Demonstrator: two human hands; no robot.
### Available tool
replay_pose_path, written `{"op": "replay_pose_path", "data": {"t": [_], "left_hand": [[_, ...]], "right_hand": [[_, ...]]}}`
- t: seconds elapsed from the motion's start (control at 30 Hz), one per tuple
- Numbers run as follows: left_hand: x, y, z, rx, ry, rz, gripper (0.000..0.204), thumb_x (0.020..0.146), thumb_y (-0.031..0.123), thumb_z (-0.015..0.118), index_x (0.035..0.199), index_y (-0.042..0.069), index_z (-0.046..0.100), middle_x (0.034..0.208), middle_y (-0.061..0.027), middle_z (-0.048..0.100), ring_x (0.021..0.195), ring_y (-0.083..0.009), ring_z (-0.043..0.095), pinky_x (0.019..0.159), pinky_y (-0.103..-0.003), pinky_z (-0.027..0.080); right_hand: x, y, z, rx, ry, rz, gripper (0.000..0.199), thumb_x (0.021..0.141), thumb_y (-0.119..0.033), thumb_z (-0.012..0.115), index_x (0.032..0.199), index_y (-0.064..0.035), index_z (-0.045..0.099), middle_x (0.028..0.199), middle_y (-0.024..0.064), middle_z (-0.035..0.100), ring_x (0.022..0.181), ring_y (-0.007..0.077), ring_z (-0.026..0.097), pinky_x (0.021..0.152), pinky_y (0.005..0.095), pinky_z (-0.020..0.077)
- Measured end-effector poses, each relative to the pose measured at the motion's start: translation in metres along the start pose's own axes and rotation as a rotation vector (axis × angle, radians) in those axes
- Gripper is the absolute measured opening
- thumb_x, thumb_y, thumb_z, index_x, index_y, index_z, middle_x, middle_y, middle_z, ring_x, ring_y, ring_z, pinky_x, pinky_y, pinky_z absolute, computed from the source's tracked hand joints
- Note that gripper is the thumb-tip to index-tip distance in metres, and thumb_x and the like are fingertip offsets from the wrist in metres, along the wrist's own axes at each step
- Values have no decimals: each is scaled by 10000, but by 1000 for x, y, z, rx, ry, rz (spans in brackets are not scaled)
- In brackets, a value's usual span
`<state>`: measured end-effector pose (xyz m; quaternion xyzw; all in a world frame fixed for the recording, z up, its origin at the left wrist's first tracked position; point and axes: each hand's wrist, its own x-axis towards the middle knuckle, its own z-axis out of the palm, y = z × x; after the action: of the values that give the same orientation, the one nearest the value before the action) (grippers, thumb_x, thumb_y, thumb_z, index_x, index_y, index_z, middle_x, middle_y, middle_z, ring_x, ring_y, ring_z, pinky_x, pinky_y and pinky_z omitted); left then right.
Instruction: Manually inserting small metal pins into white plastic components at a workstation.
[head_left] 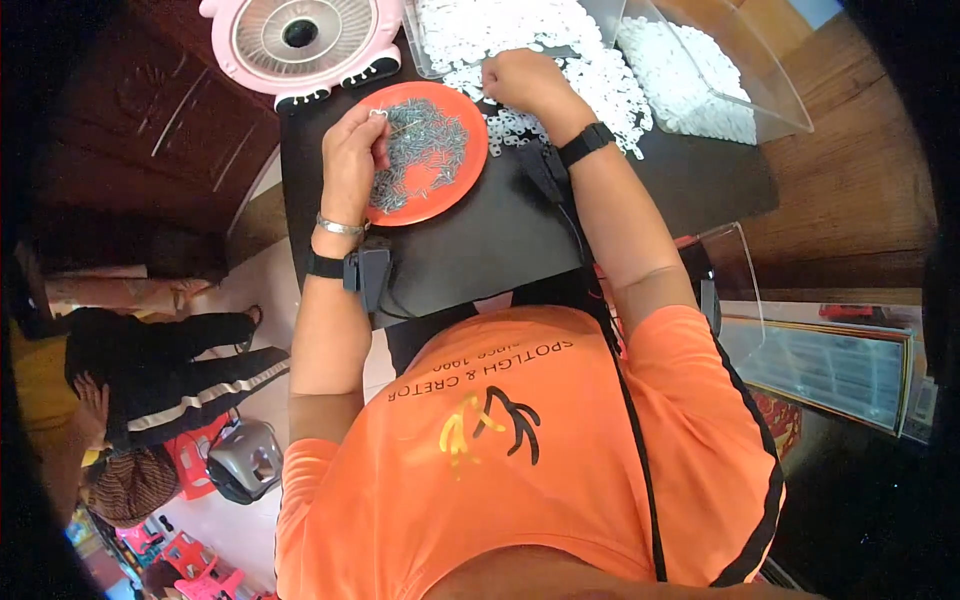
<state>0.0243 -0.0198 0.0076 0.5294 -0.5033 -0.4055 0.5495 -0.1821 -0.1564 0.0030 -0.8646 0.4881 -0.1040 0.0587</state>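
Observation:
My left hand (350, 155) is over the left side of a round orange plate (478, 150). Its fingers are pinched on a small white plastic piece (378, 113), and a thin metal nail seems to stick out beside it. Many small grey nails (430, 135) lie scattered over the plate. At the edge of a heap of small white plastic pieces (605, 95), my right hand (530, 80) is closed, fingers curled under. What it holds, if anything, is hidden from view.
A pink fan (235, 50) stands at the table's far left. Clear plastic bins of white pieces (690, 85) sit at the back right. Both wrists wear black straps with small dark devices and cables. Another person (150, 370) is off to the left, near a grey helmet-like object (245, 460).

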Motion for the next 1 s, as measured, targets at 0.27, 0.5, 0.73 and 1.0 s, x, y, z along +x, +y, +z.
{"op": "replay_pose_path", "data": {"t": [0.27, 0.5, 0.73, 1.0], "left_hand": [[1, -2, 1, 3, 15, 12, 215, 893, 165, 476, 702, 72, 510, 583, 17, 444, 504, -73, 412, 472, -218, 348], [2, -4, 1, 6, 29, 4, 221, 865, 142, 490, 666, 52, 523, 550, 14, 456, 468, -74, 419, 450, -219, 345], [0, 0, 4, -1, 17, 6, 224, 863, 148, 494, 664, 48, 517, 557, 8, 462, 471, -77, 423, 452, -221, 345], [0, 0, 4, 6, 12, 10, 220, 862, 148, 496, 671, 42, 519, 564, 6, 463, 481, -77, 426, 458, -219, 350]], "right_hand": [[5, 3, 27, 114, 486, -276, 253, 757, -124, 568, 989, -114, 669, 1043, 113, 621, 948, 310, 587, 791, 403, 491], [7, 1, 23, -8, 287, -280, 206, 741, -82, 564, 895, -129, 692, 1031, 109, 618, 939, 300, 590, 784, 416, 495], [11, 17, 11, 219, 207, -64, 184, 746, -119, 568, 885, -125, 688, 909, 132, 642, 856, 308, 620, 751, 402, 497], [3, 10, 21, 76, 309, -143, 199, 761, -166, 608, 940, -120, 683, 884, 142, 652, 868, 312, 623, 786, 397, 486]]}}
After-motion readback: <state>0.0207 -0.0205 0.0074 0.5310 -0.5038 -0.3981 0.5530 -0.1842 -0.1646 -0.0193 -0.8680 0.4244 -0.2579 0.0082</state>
